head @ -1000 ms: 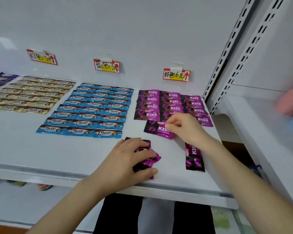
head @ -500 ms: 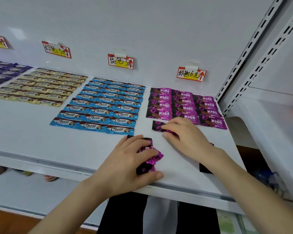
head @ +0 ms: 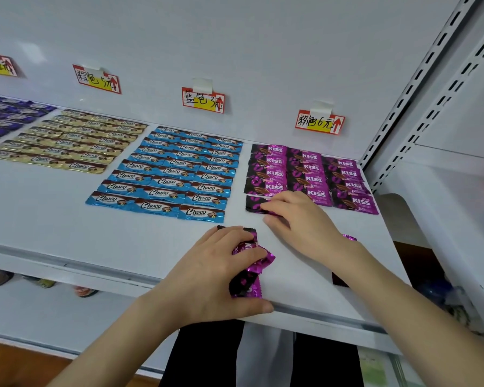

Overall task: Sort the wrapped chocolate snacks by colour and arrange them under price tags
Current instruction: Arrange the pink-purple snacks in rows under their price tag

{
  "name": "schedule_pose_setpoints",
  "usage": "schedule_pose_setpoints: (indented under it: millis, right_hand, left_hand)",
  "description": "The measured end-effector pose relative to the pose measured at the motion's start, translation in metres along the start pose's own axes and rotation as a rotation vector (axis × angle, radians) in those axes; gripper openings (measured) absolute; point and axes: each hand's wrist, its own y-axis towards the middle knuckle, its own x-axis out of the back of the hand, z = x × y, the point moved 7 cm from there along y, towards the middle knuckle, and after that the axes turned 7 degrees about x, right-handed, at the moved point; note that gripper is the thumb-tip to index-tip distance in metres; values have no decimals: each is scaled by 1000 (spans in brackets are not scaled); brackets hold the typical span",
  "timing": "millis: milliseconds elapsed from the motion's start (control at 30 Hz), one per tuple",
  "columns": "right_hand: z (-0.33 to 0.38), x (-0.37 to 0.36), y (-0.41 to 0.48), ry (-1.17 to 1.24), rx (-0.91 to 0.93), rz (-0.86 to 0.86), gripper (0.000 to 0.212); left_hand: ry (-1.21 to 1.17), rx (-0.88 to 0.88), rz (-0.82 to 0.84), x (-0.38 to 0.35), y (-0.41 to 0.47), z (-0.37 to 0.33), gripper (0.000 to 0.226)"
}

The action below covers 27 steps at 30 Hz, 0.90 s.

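Beneath right hand point(head: 299, 219), pink snack point(head: 255, 205) crosswise

**Both hands low, palms down**

The left hand point(head: 221, 275) curls round a bunch of pink snacks point(head: 249, 277), thumb stretched along the near side. The right hand point(head: 299, 222) reaches further forward, forefinger and thumb pinching a single pink snack point(head: 253, 205). Both forearms are bare.

Kiss grid point(head: 310, 174) back right on shelf point(head: 53, 219) under rightmost price tag point(head: 320, 122), Choco grid point(head: 168, 174) left of it. Loose pack point(head: 253, 205) under my right hand point(head: 299, 222) at grid front, bundle point(head: 246, 277) under left hand point(head: 215, 275) nearer me
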Motion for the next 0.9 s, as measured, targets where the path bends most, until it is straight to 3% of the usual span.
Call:
schedule_pose_setpoints:
  millis: [567, 767, 900]
  right_hand:
    - [0, -2, 0, -16, 41, -32, 32]
    - [3, 0, -1, 2, 35, -18, 34]
    - [6, 30, -18, 230, -96, -234, 30]
  left_hand:
    - [31, -26, -31, 3, 0, -2, 69]
    - [10, -19, 20, -3, 1, 4, 83]
    - [-1, -30, 39, -8, 2, 6, 85]
